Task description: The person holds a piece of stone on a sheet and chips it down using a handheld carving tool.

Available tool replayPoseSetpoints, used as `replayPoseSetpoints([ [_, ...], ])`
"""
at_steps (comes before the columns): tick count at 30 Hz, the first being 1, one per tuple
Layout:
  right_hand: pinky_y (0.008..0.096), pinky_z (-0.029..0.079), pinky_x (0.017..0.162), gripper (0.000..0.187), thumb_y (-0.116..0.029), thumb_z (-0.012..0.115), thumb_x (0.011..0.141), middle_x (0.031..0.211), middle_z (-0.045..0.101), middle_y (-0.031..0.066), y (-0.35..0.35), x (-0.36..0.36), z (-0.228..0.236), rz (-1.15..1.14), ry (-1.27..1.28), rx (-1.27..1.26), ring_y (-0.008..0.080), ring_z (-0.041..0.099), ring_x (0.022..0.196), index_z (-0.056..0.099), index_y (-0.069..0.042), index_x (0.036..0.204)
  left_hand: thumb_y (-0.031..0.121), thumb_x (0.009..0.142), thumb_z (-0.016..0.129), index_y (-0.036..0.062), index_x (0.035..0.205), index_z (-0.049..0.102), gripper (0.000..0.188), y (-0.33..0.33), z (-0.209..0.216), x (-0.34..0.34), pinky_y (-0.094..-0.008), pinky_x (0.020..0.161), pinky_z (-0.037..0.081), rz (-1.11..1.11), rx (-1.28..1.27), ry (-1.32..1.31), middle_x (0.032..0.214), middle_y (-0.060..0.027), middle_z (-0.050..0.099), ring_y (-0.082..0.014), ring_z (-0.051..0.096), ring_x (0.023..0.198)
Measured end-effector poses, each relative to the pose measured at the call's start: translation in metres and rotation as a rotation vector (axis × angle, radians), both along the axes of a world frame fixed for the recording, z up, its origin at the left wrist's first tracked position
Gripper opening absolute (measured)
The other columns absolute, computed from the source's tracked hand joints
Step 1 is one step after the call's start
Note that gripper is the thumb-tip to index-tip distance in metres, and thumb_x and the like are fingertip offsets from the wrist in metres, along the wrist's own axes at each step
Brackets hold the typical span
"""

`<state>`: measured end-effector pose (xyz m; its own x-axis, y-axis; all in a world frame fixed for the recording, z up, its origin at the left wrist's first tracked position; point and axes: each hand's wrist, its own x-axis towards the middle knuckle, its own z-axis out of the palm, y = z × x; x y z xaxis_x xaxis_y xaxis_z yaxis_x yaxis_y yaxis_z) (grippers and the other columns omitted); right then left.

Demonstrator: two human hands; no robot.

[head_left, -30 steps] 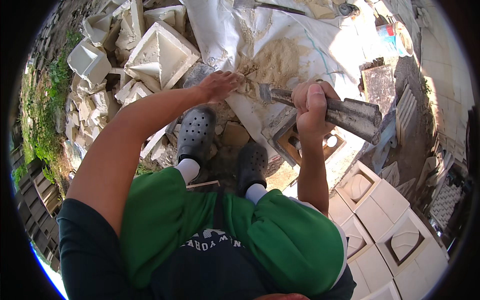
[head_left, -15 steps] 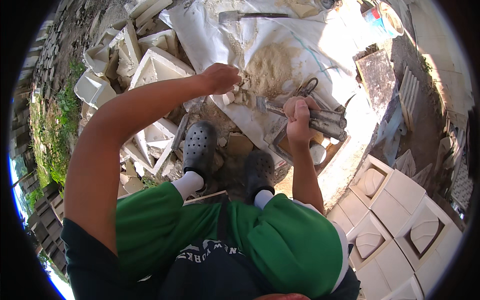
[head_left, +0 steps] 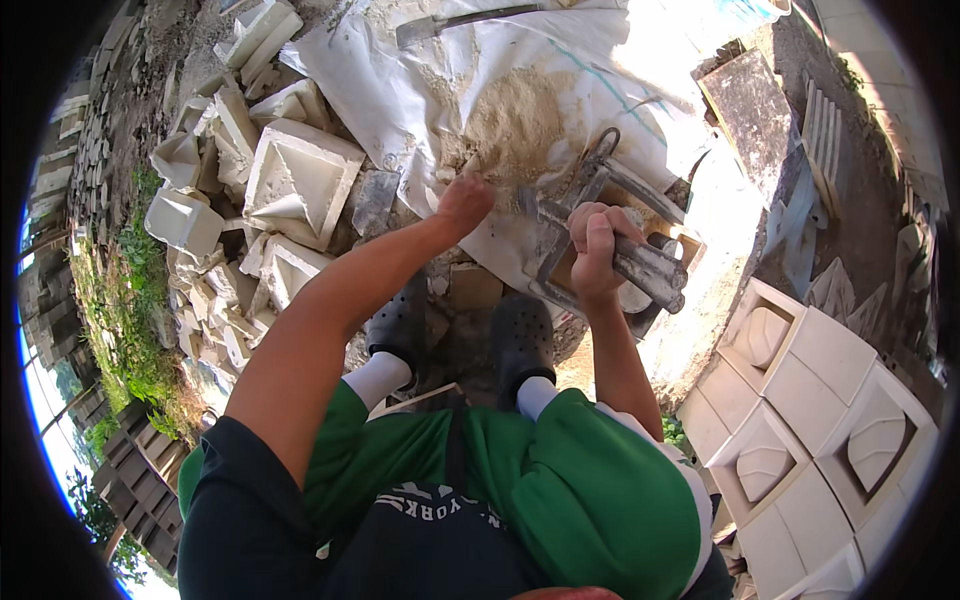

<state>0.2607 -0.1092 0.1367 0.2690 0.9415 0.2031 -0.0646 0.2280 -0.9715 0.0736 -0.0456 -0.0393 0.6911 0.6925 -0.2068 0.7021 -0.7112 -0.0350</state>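
white sheet [head_left: 360, 90] under tan powder [head_left: 515, 115], outdoors

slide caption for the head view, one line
Left hand beside a sandy heap on a white sheet; right hand gripping a grey, thick-handled tool.

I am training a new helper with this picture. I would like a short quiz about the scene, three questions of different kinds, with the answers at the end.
1. Which hand grips the thick-handled grey tool?
2. Find the long-handled tool near the picture's top. True or false: it is in somebody's grip.
3. Choose one. Just beyond the left hand is a pile of:
A) green leaves
B) pale powder
C) red bricks

Key:
1. The right hand.
2. False; it lies on the white sheet.
3. B.
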Motion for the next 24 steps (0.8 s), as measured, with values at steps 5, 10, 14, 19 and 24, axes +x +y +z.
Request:
replayPoseSetpoints([
  [5,0.0272,0.029,0.048,0.029,-0.004,0.042,0.087,0.054,0.035,0.0006,-0.001,0.003,-0.004,-0.037,0.009,-0.021,0.0096,0.031,0.049,0.031,-0.008,0.061,0.008,0.076,0.058,0.0061,0.076,0.069,0.011,0.009,0.012,0.007,-0.0356,0.07,0.052,-0.096,-0.019,0.039,0.084,-0.0115,0.065,-0.0267,0.062,0.087],
  [10,0.027,0.029,0.048,0.03,-0.007,0.044,0.088,0.053,0.035,0.0005,0.001,0.0,-0.002,-0.012,-0.035,-0.008,0.0094,0.031,0.049,0.03,-0.008,0.061,0.008,0.078,0.057,0.0085,0.077,0.066,0.008,0.02,0.008,-0.013,-0.0378,0.07,0.053,-0.16,-0.063,-0.209,0.085,-0.0107,0.065,-0.0273,0.063,0.086],
  [14,0.0274,0.029,0.048,0.03,-0.007,0.045,0.088,0.053,0.035,0.0008,0.002,-0.002,0.0,-0.011,-0.033,-0.002,0.0093,0.031,0.049,0.03,-0.008,0.061,0.009,0.079,0.057,0.0087,0.087,0.06,0.008,0.024,0.011,-0.019,-0.0406,0.072,0.053,-0.004,-0.092,-0.381,0.086,-0.0101,0.063,-0.0278,0.063,0.087],
  [19,0.0284,0.03,0.05,0.029,-0.006,0.043,0.087,0.052,0.033,0.0005,0.006,0.0,0.0,0.018,0.048,-0.062,0.0098,0.029,0.049,0.03,-0.008,0.061,0.014,0.082,0.059,0.011,0.102,0.061,0.021,0.031,0.018,-0.022,-0.0398,0.074,0.051,0.19,-0.298,-0.358,0.101,-0.0088,0.062,-0.0283,0.063,0.09],
  [24,0.0287,0.029,0.05,0.027,-0.005,0.041,0.087,0.052,0.032,0.0007,0.02,-0.005,0.031,0.114,0.041,-0.124,0.0104,0.028,0.049,0.03,-0.009,0.062,0.024,0.083,0.061,0.0149,0.109,0.061,0.027,0.039,0.038,-0.053,-0.0382,0.091,0.046,-0.121,-0.2,-0.161,0.113,-0.0061,0.061,-0.0241,0.057,0.108],
])
